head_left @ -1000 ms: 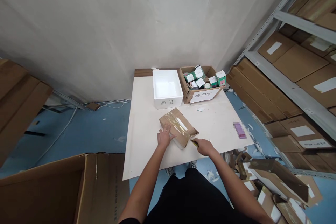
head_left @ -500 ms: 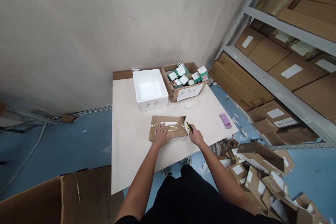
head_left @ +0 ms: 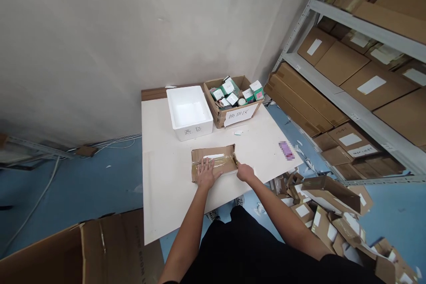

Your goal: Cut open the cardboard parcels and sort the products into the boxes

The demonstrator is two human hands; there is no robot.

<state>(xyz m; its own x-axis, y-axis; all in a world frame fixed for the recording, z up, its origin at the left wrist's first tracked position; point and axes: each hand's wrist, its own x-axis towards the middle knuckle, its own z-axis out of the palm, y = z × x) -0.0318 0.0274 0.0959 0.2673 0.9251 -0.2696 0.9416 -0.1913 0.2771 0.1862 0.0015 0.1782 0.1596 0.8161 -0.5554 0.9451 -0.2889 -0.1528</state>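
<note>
A taped cardboard box (head_left: 221, 154) lies on the white table. My left hand (head_left: 205, 174) rests flat on its top, fingers spread, over clear tape and near a white label. At the box's right end is my right hand (head_left: 245, 172), closed around a yellow-and-black utility knife (head_left: 237, 161). Only a little of the knife shows; its tip meets the box's right edge, and I cannot see how deep the blade sits.
Behind the box stand a white foam bin (head_left: 189, 113) and an open carton (head_left: 218, 117) filled with small green-and-white boxes. A blurred purple item (head_left: 286, 150) lies at the table's right. Discarded cardboard (head_left: 328, 213) heaps on the floor beside loaded shelves (head_left: 333, 86).
My right hand has brought the utility knife left and slightly forward, from beside the box to its right edge. My left hand stays on top, and the box has tilted slightly.
</note>
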